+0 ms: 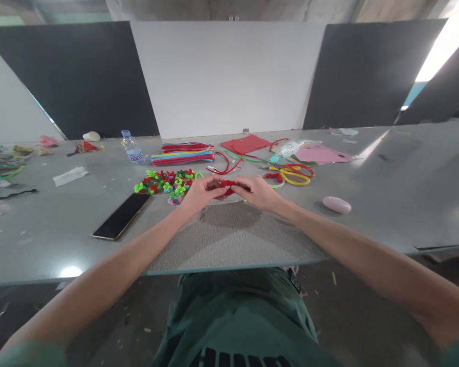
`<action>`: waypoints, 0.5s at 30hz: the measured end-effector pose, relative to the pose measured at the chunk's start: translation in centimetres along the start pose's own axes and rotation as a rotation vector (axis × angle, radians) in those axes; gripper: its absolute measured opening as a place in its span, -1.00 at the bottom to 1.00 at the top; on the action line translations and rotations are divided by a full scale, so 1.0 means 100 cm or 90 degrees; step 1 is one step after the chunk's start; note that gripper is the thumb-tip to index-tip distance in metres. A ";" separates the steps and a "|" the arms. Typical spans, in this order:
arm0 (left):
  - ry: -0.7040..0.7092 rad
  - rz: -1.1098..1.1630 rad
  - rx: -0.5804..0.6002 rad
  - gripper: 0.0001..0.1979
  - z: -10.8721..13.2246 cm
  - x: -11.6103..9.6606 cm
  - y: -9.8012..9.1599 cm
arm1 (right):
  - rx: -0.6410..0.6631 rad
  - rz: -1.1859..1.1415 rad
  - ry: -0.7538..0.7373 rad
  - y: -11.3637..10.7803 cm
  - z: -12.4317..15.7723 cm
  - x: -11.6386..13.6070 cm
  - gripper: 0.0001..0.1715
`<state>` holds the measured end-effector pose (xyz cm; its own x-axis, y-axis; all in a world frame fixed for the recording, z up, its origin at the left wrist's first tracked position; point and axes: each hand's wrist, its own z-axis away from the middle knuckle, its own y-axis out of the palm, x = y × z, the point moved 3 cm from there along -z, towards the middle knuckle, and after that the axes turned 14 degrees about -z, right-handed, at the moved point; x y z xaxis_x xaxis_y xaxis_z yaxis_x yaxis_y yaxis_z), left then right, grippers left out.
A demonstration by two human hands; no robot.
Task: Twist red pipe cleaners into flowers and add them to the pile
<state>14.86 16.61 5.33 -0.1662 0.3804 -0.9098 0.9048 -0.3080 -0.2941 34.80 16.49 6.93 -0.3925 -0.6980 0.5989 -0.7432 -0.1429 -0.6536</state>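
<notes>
Between my two hands is a red pipe cleaner (228, 186), bent into a small bunched shape and held just above the table. My left hand (204, 192) pinches its left side, thumb pressed against the fingers. From the other side my right hand (255, 191) grips it with thumb and forefinger. The fingers cover part of the piece, so its full form is hidden. Close to my left hand lies a pile of red, green and purple twisted pipe-cleaner pieces (164, 182). Beyond my right hand rest scissors (295, 176) with red and yellow handles.
Bundled pipe cleaners (183, 154) lie behind the pile, beside a water bottle (132, 148). A phone (122, 216) sits front left. Red sheet (247, 143), clear bottle (288, 150) and pink sheet (323, 154) are at the back. A pink oval object (336, 205) lies right.
</notes>
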 end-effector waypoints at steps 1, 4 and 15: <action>-0.005 0.013 -0.002 -0.71 0.001 -0.001 0.000 | -0.004 -0.001 -0.001 0.000 0.000 0.000 -0.64; -0.021 0.036 -0.007 -0.76 0.002 -0.002 0.001 | -0.013 -0.002 -0.003 0.000 0.000 0.001 -0.65; -0.021 -0.019 -0.023 -0.79 0.001 0.001 -0.002 | -0.011 -0.027 -0.046 -0.001 0.001 0.004 -0.67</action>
<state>14.63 16.62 5.28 -0.2055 0.3591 -0.9104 0.9129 -0.2650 -0.3105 34.76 16.15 7.24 -0.3208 -0.7405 0.5906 -0.7681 -0.1613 -0.6196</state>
